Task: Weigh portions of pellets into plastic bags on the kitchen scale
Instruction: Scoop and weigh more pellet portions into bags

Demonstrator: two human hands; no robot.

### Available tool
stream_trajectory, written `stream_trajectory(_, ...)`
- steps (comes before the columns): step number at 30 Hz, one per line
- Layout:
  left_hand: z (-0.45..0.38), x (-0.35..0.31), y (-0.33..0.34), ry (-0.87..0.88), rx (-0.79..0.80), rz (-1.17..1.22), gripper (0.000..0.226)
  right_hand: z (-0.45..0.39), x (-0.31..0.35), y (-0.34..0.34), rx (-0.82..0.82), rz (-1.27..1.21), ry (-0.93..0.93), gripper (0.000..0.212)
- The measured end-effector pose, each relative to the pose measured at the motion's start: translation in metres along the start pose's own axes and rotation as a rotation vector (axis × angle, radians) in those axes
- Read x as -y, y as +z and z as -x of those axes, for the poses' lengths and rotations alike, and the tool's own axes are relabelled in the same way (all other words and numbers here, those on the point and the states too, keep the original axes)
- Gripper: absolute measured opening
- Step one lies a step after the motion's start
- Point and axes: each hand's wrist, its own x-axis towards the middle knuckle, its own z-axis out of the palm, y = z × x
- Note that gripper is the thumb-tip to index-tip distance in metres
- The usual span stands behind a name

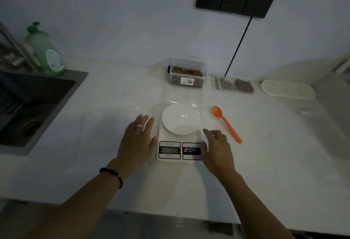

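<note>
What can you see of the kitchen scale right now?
The kitchen scale is white, plastic by its look, lying flat on the pale counter. A round white platform fills its far part; the near edge carries a small display, unreadable here, and a panel with round buttons. A clear plastic bag lies over the platform. The left hand lies flat by its left edge; the right hand touches its right edge.

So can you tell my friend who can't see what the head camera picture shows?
Two open hands, left hand and right hand, rest beside a white digital kitchen scale with a clear plastic bag draped over its round plate. An orange plastic spoon lies to its right, and a clear tub of brown pellets stands behind.
</note>
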Motion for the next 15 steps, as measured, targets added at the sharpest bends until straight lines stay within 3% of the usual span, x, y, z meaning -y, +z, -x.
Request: stream_trajectory(15, 0.063, -0.011, 0.03, 0.021, 0.163, -0.117, 0.07, 0.052, -0.002, 0.018, 0.005, 0.192, -0.135, 0.039)
